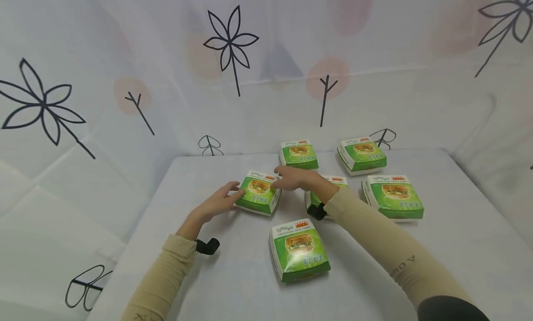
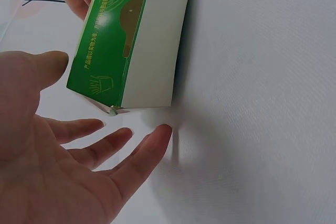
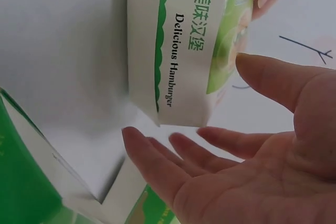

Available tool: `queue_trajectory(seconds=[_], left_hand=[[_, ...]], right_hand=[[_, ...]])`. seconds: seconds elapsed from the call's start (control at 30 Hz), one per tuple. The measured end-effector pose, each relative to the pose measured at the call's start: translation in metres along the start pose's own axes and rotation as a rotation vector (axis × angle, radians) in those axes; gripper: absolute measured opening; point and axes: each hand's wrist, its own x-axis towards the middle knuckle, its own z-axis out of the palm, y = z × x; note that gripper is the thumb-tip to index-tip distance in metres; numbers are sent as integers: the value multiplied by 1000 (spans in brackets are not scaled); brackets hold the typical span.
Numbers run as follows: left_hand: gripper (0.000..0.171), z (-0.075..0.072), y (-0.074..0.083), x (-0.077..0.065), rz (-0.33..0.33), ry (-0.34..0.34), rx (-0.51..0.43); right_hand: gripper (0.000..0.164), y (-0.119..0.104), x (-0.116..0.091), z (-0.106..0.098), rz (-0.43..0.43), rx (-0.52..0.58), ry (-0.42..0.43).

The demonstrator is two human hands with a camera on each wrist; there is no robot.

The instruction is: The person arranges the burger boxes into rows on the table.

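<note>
A green and white cardboard hamburger box (image 1: 259,193) lies on the white table between two hands. To its left is the left hand (image 1: 218,200), fingers spread around the near corner. In the left wrist view that hand (image 2: 68,145) has loosely bent fingers, with a gap to the box (image 2: 149,45). The right hand (image 1: 293,178) hovers at the box's right side. Its thumb tip overlaps the box's top edge in the right wrist view, where I cannot tell whether it touches; the fingers (image 3: 157,163) are extended below the box's printed white side (image 3: 184,61).
Two similar boxes stand at the back, one (image 1: 300,155) in the middle and another (image 1: 363,155) farther right. One more (image 1: 393,198) is on the right. The right wrist partly covers a box (image 1: 336,180). Nearest me lies another (image 1: 300,251). A patterned white curtain (image 1: 266,108) hangs behind the table (image 1: 233,284).
</note>
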Motion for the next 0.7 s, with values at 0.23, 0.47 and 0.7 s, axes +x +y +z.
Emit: queue_trajectory(seconds=[0.23,0.47,0.7], left_hand=[[61,-3,3,2,8,-5,-2],[54,-9,7,10,34,18,44],[54,-12,5,13,47,3,64]], right_hand=[[52,1,4,2,-49,-90,7],[33,-2,1,3,-17,-145,-3],[34,-5,-4,4,2,-132,-35]])
